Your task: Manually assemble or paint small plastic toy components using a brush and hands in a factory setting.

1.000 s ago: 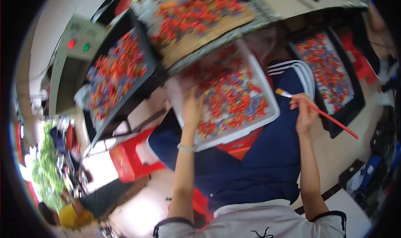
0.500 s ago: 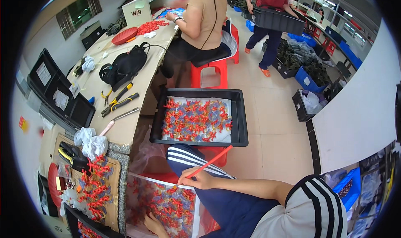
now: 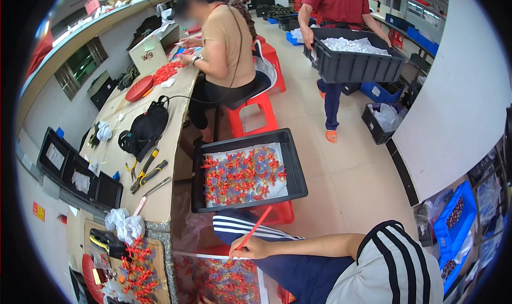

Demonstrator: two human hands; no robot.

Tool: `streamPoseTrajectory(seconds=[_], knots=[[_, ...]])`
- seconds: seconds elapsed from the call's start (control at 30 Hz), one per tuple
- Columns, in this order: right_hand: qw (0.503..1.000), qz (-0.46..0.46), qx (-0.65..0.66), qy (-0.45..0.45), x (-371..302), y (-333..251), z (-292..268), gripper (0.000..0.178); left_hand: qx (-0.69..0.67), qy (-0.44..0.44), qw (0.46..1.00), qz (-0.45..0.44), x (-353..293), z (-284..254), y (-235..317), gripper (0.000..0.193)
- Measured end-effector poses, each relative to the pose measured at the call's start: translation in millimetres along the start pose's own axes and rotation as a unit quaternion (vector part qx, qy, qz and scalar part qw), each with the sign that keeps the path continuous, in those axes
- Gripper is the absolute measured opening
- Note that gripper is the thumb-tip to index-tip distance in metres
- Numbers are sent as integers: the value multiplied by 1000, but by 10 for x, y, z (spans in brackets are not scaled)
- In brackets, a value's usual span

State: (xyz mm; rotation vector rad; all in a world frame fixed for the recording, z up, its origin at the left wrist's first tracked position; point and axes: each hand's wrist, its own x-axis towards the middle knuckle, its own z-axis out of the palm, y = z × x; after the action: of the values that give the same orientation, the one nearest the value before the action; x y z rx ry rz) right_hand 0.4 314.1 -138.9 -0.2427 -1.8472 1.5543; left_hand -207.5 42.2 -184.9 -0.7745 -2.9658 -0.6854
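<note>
My right hand grips a thin red stick, held like a pen and slanting up to the right. Its lower tip is hidden by the hand. Beneath lies a white-rimmed tray filled with small red, yellow and bluish-purple figures. At the lower edge only a bit of my left hand shows, over the tray's figures; its fingers cannot be made out. More such figures stand in rows on a brown board to the left. A black tray ahead holds many more on white paper.
On the left bench lie pliers, a black bag and crumpled white cloth. A seated person works at the far bench beside a red stool. Another person carries a dark crate in the aisle.
My view has tilted and shifted, so the trays sit lower in the picture. My left hand has nearly left the lower edge. The person with the crate has come closer; the red stick stands steeper.
</note>
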Motion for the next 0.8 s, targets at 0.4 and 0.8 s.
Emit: streamPoseTrajectory(seconds=[0.4, 0.8], knots=[[1000, 18, -2, 2, -124, -91, -172, 19, -531, 8, 845, -66, -481, -155, 283, 55], [992, 120, 2, 26, -103, 293, -172, 19, -619, 65, 742, -247, -1050, 111, 525, 47]])
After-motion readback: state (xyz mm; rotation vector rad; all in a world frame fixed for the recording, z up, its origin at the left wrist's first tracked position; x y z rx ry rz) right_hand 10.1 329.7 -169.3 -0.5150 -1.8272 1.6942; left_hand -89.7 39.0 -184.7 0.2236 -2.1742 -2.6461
